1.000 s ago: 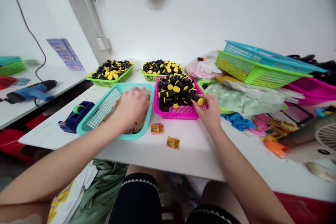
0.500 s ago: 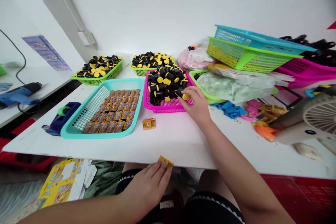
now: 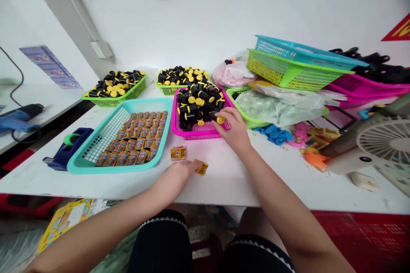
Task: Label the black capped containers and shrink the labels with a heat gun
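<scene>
My left hand (image 3: 181, 175) is over the white table (image 3: 221, 183), its fingers closed on a small yellow printed piece (image 3: 201, 167). Another such piece (image 3: 178, 153) lies just behind that hand. At the front right corner of the pink basket (image 3: 198, 137), my right hand (image 3: 235, 130) pinches a black cylinder with a yellow cap (image 3: 218, 117). Many similar cylinders are heaped in this basket. To its left, a turquoise tray (image 3: 112, 169) holds rows of small printed cylinders (image 3: 137, 138).
Two green baskets (image 3: 123, 97) of cylinders stand behind. A blue tape dispenser (image 3: 68, 147) is at the left. Stacked baskets (image 3: 297, 70), plastic bags (image 3: 278, 104), blue pieces (image 3: 276, 133) and a fan (image 3: 384, 140) occupy the right side.
My left hand has moved up from the table's front edge onto the tabletop with the yellow piece. My right hand stays by the pink basket with the cylinder. The view has shifted slightly.
</scene>
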`<state>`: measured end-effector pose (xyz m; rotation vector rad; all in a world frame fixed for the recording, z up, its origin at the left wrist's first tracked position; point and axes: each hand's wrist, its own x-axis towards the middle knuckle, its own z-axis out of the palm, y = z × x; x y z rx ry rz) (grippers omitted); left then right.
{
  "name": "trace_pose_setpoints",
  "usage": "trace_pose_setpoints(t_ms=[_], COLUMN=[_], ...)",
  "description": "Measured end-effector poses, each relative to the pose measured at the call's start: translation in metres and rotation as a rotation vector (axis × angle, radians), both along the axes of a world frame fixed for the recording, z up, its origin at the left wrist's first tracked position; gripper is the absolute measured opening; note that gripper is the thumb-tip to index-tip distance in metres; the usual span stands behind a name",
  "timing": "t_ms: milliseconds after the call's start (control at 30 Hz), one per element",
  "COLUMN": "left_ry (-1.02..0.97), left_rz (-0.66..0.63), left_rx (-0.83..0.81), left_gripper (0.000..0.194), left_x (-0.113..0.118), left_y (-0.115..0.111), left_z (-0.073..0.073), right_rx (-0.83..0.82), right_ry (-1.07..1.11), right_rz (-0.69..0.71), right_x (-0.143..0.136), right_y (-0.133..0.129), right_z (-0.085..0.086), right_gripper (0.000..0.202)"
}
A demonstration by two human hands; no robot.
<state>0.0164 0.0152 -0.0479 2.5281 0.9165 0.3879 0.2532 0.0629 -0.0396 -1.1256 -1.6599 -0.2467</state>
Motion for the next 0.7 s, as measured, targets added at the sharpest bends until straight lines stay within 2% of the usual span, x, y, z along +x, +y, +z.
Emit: trace_pose_setpoints(t_ms=[133,233,333,467,600,700], left_ry=[-0.285,-0.462,-0.577,-0.59,-0.544,-0.518], left_rz=[-0.021,0.035,0.16,0.285,0.234,0.188], left_rx=[0.054,0.032,-0.058,-0.175,-0.159,-0.173], left_gripper=[0.025,0.019,0.013,0.035,0.052,0.058], left_x=[0.014,0.033,0.047,0.046,0.037,0.036], left_y=[0.016,0.036,0.053,0.06,0.056,0.054], left_z=[0.017,0.025,0.018,0.0,-0.006,-0.009], right_rx=[-0.022,-0.047,-0.096,-0.187,-0.288,-0.352], right_ry=[0.122,0.282,0.435,0.638,0.664,0.645], right_rz=[-0.001,0.031,0.109,0.276,0.325,0.329], right_x=[-0.002,-0.002,0.0,-0.001,-0.007,-0.011], right_y=[-0.001,0.001,0.003,0.0,-0.008,-0.012], right_z=[0.0,-0.001,-0.001,0.005,0.012,0.014], right_gripper=[0.021,0.03,0.038,0.043,0.036,0.037])
